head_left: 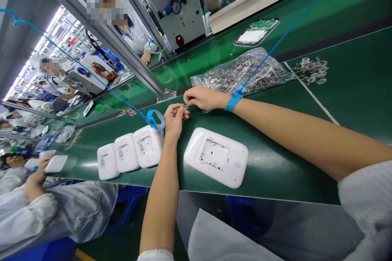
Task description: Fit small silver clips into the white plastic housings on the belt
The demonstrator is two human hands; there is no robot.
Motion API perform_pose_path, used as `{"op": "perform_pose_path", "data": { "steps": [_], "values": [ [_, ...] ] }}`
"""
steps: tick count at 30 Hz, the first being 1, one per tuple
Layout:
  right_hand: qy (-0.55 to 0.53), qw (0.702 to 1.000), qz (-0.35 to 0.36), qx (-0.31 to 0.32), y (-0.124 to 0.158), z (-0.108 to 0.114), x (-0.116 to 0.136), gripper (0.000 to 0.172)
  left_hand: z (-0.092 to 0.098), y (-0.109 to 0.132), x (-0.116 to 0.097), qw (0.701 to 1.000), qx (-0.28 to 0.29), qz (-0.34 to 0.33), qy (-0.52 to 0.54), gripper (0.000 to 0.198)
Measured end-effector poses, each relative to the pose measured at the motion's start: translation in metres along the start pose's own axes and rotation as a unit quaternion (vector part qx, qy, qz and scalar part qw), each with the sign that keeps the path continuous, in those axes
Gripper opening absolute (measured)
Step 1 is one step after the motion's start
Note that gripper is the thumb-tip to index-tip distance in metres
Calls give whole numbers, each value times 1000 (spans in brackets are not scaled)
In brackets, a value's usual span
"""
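My left hand (174, 120) is closed around several small shiny metal pieces (183, 120), which show at its fingertips. Thumb and fingers of my right hand (203, 97) pinch a tiny metal piece (186, 106) right against the left fingertips; its exact kind is too small to make out. Just below both hands a white plastic housing (239, 161) lies on the green bench, its rectangular recess facing up. Behind my right hand rests a clear plastic bag (254, 69) full of similar metal pieces. Blue wrist straps with cords circle both wrists.
Three more white housings (125, 153) overlap in a row left of my left forearm. Loose metal pieces (312, 69) lie right of the bag. On the green strip beyond sits a device with an exposed circuit board (257, 32). Co-workers sit left and across; a metal post (122, 49) stands ahead.
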State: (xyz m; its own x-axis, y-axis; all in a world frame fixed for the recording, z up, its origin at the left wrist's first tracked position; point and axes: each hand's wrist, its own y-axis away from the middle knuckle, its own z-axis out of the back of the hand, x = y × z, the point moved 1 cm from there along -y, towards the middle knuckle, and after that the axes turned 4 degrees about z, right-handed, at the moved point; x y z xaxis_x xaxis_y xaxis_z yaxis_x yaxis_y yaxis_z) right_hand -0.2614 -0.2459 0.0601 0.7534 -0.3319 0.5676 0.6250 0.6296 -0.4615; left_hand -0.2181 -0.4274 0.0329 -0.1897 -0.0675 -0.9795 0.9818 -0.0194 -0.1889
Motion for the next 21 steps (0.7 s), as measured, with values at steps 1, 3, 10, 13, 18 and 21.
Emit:
{"op": "perform_pose_path", "data": {
  "steps": [1, 3, 10, 13, 18, 21],
  "values": [
    [67, 997, 44, -7, 1, 1, 3, 11, 0, -1, 1, 1000, -3, 4, 8, 45],
    [183, 975, 127, -14, 3, 4, 11, 17, 1, -2, 2, 1000, -16, 5, 15, 46],
    [346, 908, 237, -22, 10, 9, 22, 36, 3, 1, -1, 990, 1, -68, -123, 45],
    [341, 918, 199, -32, 11, 5, 14, 30, 3, 2, 0, 990, 26, -69, -124, 47],
    [218, 965, 141, -31, 10, 2, 7, 19, 5, -3, 5, 991, 38, -56, -115, 47],
    [82, 991, 97, -50, 5, 2, 10, 9, 6, -3, 6, 985, 10, -82, -154, 41]
  ]
}}
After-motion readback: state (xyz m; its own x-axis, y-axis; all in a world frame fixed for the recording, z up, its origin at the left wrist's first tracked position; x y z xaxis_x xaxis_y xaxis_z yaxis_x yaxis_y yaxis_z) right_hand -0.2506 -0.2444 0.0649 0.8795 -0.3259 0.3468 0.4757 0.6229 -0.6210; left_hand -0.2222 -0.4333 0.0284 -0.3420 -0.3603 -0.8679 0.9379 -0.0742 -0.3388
